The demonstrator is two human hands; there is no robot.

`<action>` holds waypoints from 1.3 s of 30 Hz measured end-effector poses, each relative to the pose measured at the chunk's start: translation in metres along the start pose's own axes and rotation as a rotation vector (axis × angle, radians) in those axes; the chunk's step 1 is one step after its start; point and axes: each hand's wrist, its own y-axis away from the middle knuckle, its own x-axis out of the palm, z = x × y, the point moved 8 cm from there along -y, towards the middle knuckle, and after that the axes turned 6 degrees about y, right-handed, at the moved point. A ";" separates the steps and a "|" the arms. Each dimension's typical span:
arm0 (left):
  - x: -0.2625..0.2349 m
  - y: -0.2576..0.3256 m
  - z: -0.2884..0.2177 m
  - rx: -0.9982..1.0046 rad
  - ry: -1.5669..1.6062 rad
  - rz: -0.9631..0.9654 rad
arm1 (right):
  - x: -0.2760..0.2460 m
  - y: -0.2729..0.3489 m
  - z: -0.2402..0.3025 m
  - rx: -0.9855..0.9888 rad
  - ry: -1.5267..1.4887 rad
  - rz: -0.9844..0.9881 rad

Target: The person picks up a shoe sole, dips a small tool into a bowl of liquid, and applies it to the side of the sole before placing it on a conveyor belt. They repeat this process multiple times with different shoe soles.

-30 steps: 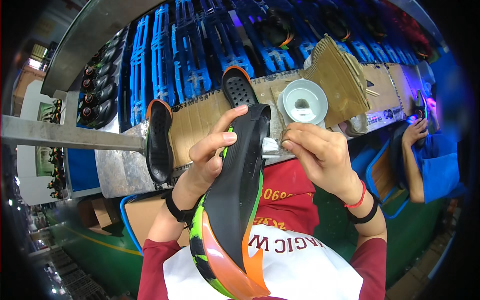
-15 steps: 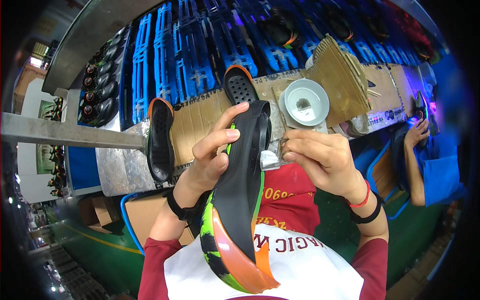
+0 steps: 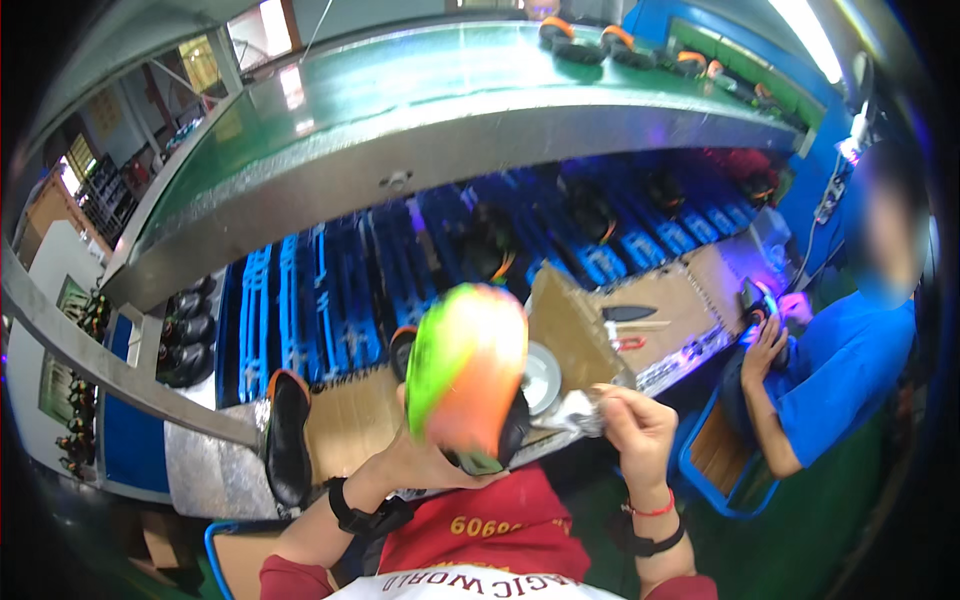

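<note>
My left hand [image 3: 420, 468] grips a shoe [image 3: 468, 378] from below and holds it up close in front of me. Its green and orange sole faces me, blurred, with a dark upper showing at the lower edge. My right hand [image 3: 638, 430] is just to the right of the shoe, apart from it. Its fingers pinch a small crumpled whitish wad [image 3: 580, 410]. Both wrists carry black bands, and the right one also has a red string.
A black shoe with orange trim [image 3: 288, 440] lies on the cardboard-covered bench [image 3: 350, 420] at left. A white round dish [image 3: 545, 375] and a cardboard sheet [image 3: 572, 325] sit behind the held shoe. Blue trays [image 3: 330, 300] hold dark shoes under a green conveyor [image 3: 450, 80]. A person in blue [image 3: 840, 370] works at right.
The shoe has been turned and raised, so its green and orange sole now faces me. My right hand has come off it and moved right. The view has tilted up toward the conveyor.
</note>
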 end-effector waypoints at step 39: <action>0.033 0.133 0.092 -0.756 2.119 -0.515 | 0.105 -0.034 -0.051 -0.643 1.160 0.316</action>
